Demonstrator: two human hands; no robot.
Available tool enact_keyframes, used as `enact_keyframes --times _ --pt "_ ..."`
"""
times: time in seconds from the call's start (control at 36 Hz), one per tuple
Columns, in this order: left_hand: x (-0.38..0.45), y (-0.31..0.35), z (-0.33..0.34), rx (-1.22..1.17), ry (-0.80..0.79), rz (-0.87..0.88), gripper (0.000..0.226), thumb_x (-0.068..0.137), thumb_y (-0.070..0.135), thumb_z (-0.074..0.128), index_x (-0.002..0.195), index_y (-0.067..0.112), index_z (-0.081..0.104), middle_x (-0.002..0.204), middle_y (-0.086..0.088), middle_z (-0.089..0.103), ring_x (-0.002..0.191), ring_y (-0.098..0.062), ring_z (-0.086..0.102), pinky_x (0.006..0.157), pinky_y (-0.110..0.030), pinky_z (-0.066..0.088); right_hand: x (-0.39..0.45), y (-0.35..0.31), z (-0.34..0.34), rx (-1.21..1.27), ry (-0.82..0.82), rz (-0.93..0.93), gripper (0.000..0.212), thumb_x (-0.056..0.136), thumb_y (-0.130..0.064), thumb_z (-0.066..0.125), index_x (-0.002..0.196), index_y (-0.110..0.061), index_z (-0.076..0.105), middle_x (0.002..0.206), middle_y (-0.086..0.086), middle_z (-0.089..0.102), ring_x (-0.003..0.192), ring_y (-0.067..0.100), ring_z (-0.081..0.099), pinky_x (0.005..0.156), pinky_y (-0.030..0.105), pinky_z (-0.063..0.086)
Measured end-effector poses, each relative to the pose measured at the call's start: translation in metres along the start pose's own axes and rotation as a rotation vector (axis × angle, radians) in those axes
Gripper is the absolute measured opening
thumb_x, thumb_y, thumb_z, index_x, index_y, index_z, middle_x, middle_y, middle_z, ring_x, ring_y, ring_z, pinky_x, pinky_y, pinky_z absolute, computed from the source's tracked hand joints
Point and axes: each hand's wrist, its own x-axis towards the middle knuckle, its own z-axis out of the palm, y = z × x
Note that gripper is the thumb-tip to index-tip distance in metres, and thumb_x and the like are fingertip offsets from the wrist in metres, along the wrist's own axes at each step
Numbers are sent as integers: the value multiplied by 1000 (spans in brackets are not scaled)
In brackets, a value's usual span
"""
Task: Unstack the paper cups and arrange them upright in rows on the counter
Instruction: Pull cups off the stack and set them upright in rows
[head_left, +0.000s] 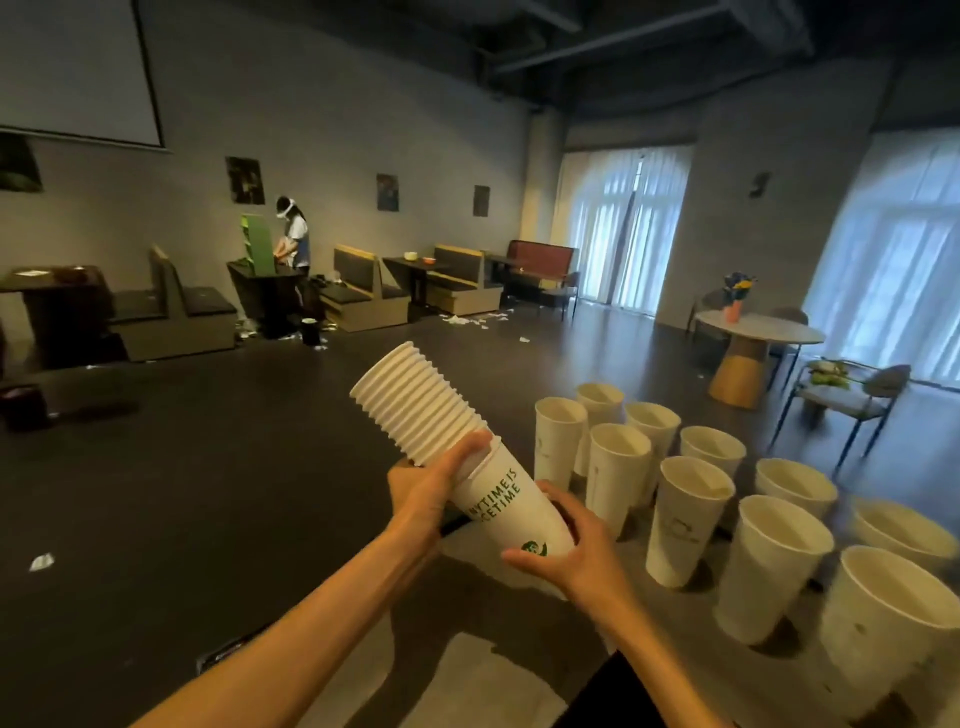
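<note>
You hold the stack (415, 402) of nested white cups tilted in the air, rims pointing up and to the left, just left of the counter (498, 680).

Left hand (423, 491): fingers curled round the stack where the ribbed run of rims meets the outermost cup. Right hand (574, 558): fingers and thumb wrapped round the base end of that outermost cup (511, 512), which carries green lettering and a green logo. Both hands grip firmly.

On the counter, to the right of your hands, eleven loose cups (685, 519) stand upright, mouths up, in two rough rows running from far to near. The nearest one (883, 618) sits at lower right. Where the interiors show, the cups look empty; the insides of the farthest ones are only partly visible.

Background: dark floor with scattered paper scraps (41, 561), booth seats (363, 288) along the far wall, a round table (758, 332) with a vase of flowers (735, 296), and a person (293, 234) standing at a far table.
</note>
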Motion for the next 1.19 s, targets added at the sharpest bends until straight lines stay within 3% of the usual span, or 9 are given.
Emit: enact_keyframes --times 0.08,0.14,0.33,0.47,0.58,0.69,0.92,1.11,1.19 --pt "34 13 -10 -16 32 73 54 64 24 92 108 20 62 109 -6 72 105 -25 69 87 -47 59 29 9 19 -205 63 -20 79 61 -47 88 125 -50 42 116 -22 43 113 4 45 98 35 47" --pt "55 26 -18 -53 39 96 48 68 20 89 104 24 58 112 -6 70 106 -25 68 95 -52 56 46 20 29 -269 99 -19 79 64 -45 87 128 -45 41 122 -17 41 120 10 41 104 42 44" --pt "114 60 -49 -372 36 -11 78 77 23 83 139 17 36 125 -11 61 111 -30 65 92 -52 58 90 58 53 -52 176 82 81 67 -39 87 131 -41 38 136 -11 51 131 17 48 104 52 47" --pt "141 64 -65 -359 -10 2 81 76 24 83 142 17 37 131 -11 60 115 -29 65 93 -51 58 118 71 61 6 175 180 90 67 -34 88 139 -31 35 141 -4 52 134 22 47 106 52 44" --pt "155 57 -74 -318 -27 9 85 74 26 83 144 19 37 134 -11 59 118 -29 64 95 -52 57 131 85 67 15 201 242 101 62 -47 87 143 -34 30 144 -4 50 135 23 47 105 56 45" --pt "158 45 -73 -297 -43 -22 81 73 24 83 141 18 40 133 -11 60 118 -30 63 99 -55 55 137 88 63 48 211 288 106 63 -41 89 148 -33 26 147 -2 48 136 24 46 106 56 43" --pt "151 31 -60 -185 -138 -29 81 67 32 87 137 16 51 129 -14 66 114 -29 68 86 -46 60 144 76 68 48 152 247 90 72 -24 85 145 -23 32 144 3 49 133 27 48 106 52 44" --pt "141 31 -52 -104 -215 -14 73 66 29 84 133 17 56 126 -13 68 113 -28 68 89 -49 59 138 66 69 53 112 279 85 73 -23 85 141 -24 35 142 3 51 132 25 47 107 52 43" --pt "134 34 -44 -100 -259 -49 58 68 26 79 123 21 58 118 -9 69 109 -25 67 82 -42 58 131 70 64 -28 79 348 59 80 -21 80 128 -24 45 125 1 60 120 22 57 102 46 48"
